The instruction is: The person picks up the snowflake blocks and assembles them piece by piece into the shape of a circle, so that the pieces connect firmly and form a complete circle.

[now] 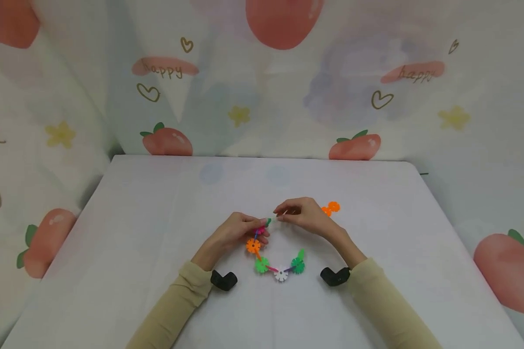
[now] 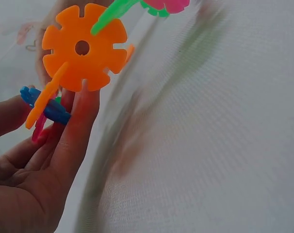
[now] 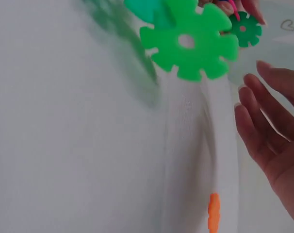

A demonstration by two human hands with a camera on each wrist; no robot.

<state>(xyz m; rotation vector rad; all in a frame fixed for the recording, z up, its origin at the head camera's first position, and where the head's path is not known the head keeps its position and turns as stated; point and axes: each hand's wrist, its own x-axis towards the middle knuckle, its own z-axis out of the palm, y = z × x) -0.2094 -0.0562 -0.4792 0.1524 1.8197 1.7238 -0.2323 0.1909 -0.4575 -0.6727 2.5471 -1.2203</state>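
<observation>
A curved snowflake-disc chain (image 1: 279, 264) lies between both hands, left hand (image 1: 240, 231) gripping its end.

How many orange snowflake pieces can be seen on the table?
3: one orange disc in the chain below the left hand, and a joined pair lying beyond the right hand. The hands may hide others.

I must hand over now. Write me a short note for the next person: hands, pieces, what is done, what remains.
Left hand: pinches the upper end of the snowflake-disc chain.
Right hand: fingertips at a small green disc at that same end; whether it grips, I cannot tell.
Pieces: the chain curves on the white table; two joined orange discs lie loose behind the right hand.
Done: several discs linked.
Left: probably seating the green disc and adding the orange pair.
</observation>
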